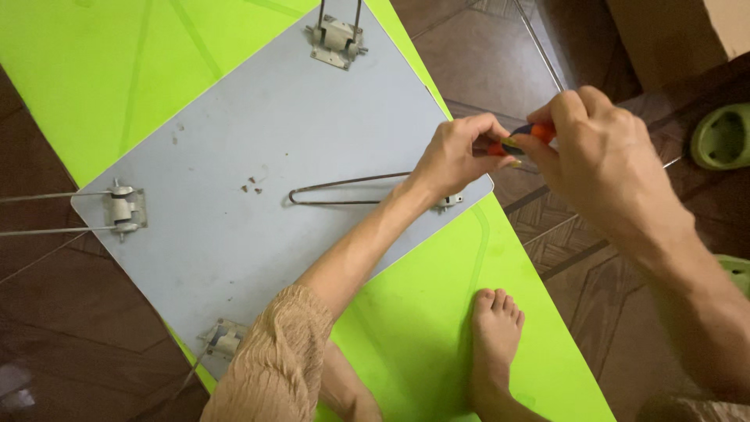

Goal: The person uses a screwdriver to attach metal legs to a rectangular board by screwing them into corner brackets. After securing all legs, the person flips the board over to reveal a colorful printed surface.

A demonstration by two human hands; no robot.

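A grey rectangular board (258, 156) lies underside up on a bright green sheet (94, 62). Metal hinge brackets sit at its corners, with thin wire legs. One bent wire leg (344, 191) lies folded flat on the board. My left hand (457, 156) hovers over the board's right corner bracket (449, 202) and pinches the tip end of a red and blue screwdriver (525, 137). My right hand (605, 160) grips the screwdriver's handle from the right, just off the board's edge.
My bare foot (494, 336) rests on the green sheet in front. Brackets sit at the far corner (336, 39), the left corner (125, 209) and the near corner (225, 340). A green sandal (723, 137) and a cardboard box (672, 31) lie on the brown tiled floor.
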